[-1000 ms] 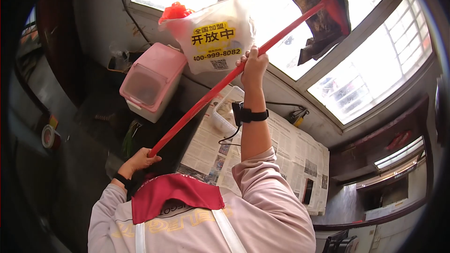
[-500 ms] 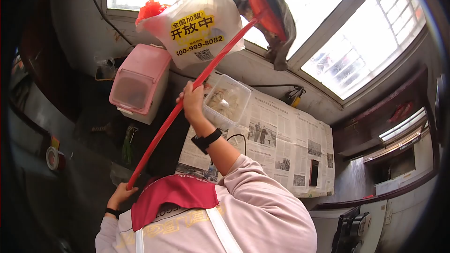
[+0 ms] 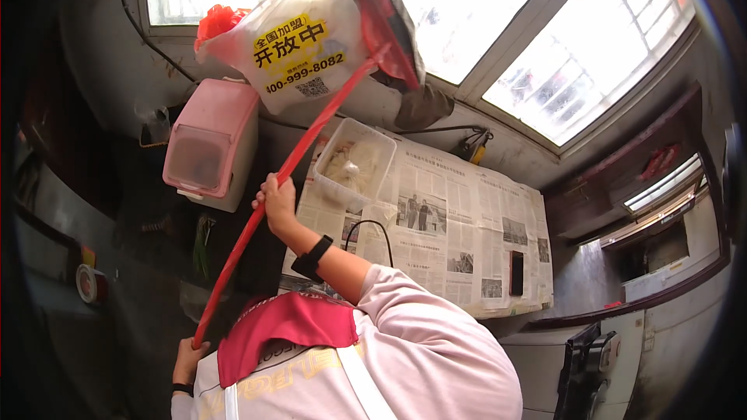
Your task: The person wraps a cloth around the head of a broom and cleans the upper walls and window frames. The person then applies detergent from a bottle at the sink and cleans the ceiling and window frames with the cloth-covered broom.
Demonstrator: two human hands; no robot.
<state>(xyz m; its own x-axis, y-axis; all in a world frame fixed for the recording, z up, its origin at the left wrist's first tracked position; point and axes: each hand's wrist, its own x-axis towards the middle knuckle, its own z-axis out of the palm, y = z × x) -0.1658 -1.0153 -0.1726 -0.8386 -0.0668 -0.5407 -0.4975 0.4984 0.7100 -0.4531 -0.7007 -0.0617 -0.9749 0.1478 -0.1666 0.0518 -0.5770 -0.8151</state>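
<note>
Both my hands grip a long red-handled broom (image 3: pixel 299 152) that slants up and away towards the window. My right hand (image 3: pixel 278 204) is wrapped round the middle of the handle, with a black band on that wrist. Near the lower end, my left hand (image 3: pixel 189 362) is closed on the handle. The fan-shaped red head (image 3: pixel 387 29) has a dark grey cloth (image 3: pixel 424 107) draped over it, hanging below. A white printed plastic bag (image 3: pixel 292 43) lies right beside the head, partly overlapping it in view.
Newspaper (image 3: pixel 467 225) covers a table, holding a clear tub (image 3: pixel 354 163) of pale food and a phone (image 3: pixel 517 273). A pink-lidded bin (image 3: pixel 210 144) stands left. Windows (image 3: pixel 591 47) line the back. A tape roll (image 3: pixel 89 284) is at far left.
The broom head and its cloth have moved left across the window to the white bag. My right hand has come left and nearer to me; both hands keep their grip.
</note>
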